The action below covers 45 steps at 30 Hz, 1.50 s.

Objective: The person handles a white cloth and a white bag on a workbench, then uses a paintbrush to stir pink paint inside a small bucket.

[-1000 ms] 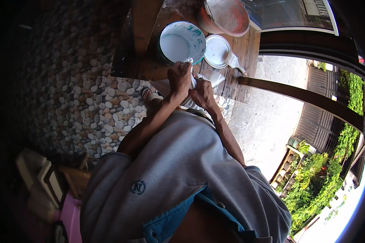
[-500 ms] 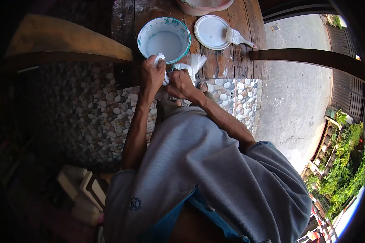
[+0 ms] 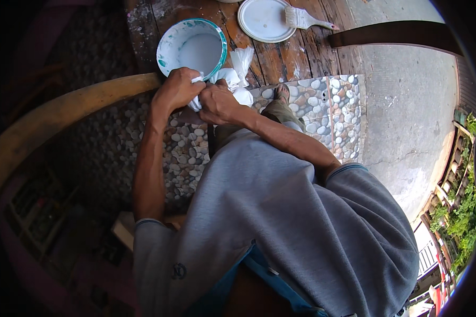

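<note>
My left hand (image 3: 177, 87) is closed around crumpled white plastic (image 3: 240, 66), apparently a bag, just below the rim of a white bucket with a teal edge (image 3: 167, 44) holding whitish liquid. My right hand (image 3: 217, 105) grips the same white bag beside and slightly below the left, with more of it bunched out to the right. Above these, on a worn wooden table (image 3: 277, 55), lie a round white lid (image 3: 259, 20) and a paintbrush (image 3: 312, 20) with pale, paint-coated bristles resting on the lid's right edge.
A curved wooden beam (image 3: 69, 105) runs at the left, a dark one (image 3: 396, 34) at the upper right. Below are pebble-patterned tiles (image 3: 317, 119) with my sandalled foot (image 3: 282, 94), concrete pavement (image 3: 396, 121) to the right, and plants (image 3: 455, 227) along a low border.
My view has swung, shifting the bucket, lid and brush leftward in the picture. Both hands still grip the bag; the right has turned more sideways, and more bunched white plastic shows beside it.
</note>
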Motion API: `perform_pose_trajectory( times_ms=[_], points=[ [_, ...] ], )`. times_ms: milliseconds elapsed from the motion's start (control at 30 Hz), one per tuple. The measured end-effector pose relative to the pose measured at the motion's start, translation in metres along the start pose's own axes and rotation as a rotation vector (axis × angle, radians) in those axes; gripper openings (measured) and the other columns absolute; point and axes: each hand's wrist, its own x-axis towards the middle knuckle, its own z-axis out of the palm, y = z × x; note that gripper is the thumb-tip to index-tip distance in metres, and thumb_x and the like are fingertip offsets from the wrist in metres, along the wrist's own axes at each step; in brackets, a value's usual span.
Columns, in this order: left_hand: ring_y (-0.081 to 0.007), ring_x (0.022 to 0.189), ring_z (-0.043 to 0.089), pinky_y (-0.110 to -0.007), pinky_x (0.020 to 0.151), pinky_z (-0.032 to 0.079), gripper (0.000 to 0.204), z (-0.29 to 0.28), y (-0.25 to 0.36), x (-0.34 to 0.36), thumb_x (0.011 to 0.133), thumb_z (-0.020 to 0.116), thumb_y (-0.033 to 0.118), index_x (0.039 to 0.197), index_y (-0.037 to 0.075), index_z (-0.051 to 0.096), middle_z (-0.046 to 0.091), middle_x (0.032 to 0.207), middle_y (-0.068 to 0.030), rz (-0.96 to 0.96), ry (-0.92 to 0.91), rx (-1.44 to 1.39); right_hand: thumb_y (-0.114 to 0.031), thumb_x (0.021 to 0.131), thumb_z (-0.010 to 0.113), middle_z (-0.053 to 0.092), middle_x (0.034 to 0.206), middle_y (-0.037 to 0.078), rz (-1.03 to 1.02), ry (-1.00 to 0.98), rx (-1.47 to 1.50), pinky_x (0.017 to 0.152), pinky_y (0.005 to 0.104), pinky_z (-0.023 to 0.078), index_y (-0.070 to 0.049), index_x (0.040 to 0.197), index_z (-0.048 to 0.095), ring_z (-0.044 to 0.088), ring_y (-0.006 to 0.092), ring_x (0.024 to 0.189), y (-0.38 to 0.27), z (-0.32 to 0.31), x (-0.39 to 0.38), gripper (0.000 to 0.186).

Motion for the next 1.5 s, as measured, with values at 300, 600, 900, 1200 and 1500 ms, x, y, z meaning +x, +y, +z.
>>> perform_pose_trajectory(
  times_ms=[300,600,900,1200,1500],
  points=[
    [-0.0276,0.056,0.053,-0.039,0.059,0.044,0.020,0.016,0.003,-0.029,0.080,0.058,0.013,0.082,-0.006,0.057,0.054,0.069,-0.0247,-0.039,0.115,-0.165,-0.018,0.060,0.064,0.057,0.080,0.024,-0.100,0.065,0.081,0.080,0.0468,0.040,0.002,0.073,0.056,0.057,0.0396,0.082,0.007,0.018,-0.014,0.024],
    [-0.0095,0.059,0.040,-0.029,0.053,0.036,0.028,0.050,0.041,-0.067,0.094,0.055,0.023,0.081,-0.002,0.057,0.048,0.063,-0.0038,-0.137,0.497,-0.482,-0.015,0.061,0.065,0.057,0.090,0.021,-0.096,0.051,0.037,0.082,0.0471,0.038,0.000,0.095,0.056,0.056,0.0378,0.088,0.029,0.007,-0.047,0.038],
    [-0.0061,0.061,0.037,-0.024,0.052,0.034,0.024,0.056,0.119,-0.032,0.094,0.056,0.017,0.080,-0.002,0.057,0.044,0.063,0.0012,0.205,0.695,-0.484,-0.018,0.064,0.061,0.060,0.087,0.023,0.049,0.208,0.047,0.083,0.0494,0.036,0.004,0.093,0.059,0.057,0.0382,0.087,0.028,-0.079,-0.074,0.036],
    [-0.0256,0.051,0.038,-0.035,0.050,0.036,0.029,0.057,0.176,0.038,0.091,0.059,0.015,0.071,-0.003,0.049,0.046,0.060,-0.0152,0.367,0.699,-0.388,-0.019,0.062,0.061,0.059,0.081,0.024,0.145,0.484,0.014,0.078,0.0503,0.038,0.003,0.085,0.059,0.056,0.0414,0.081,0.080,-0.133,-0.078,0.032],
    [-0.0204,0.048,0.033,-0.036,0.046,0.033,0.033,0.099,0.140,0.100,0.093,0.057,0.022,0.071,-0.002,0.051,0.040,0.053,-0.0155,0.253,0.705,-0.494,-0.026,0.066,0.077,0.058,0.077,0.021,0.016,0.371,-0.072,0.067,0.0429,0.045,0.005,0.084,0.058,0.058,0.0379,0.073,0.149,-0.142,-0.075,0.040]
  ],
)
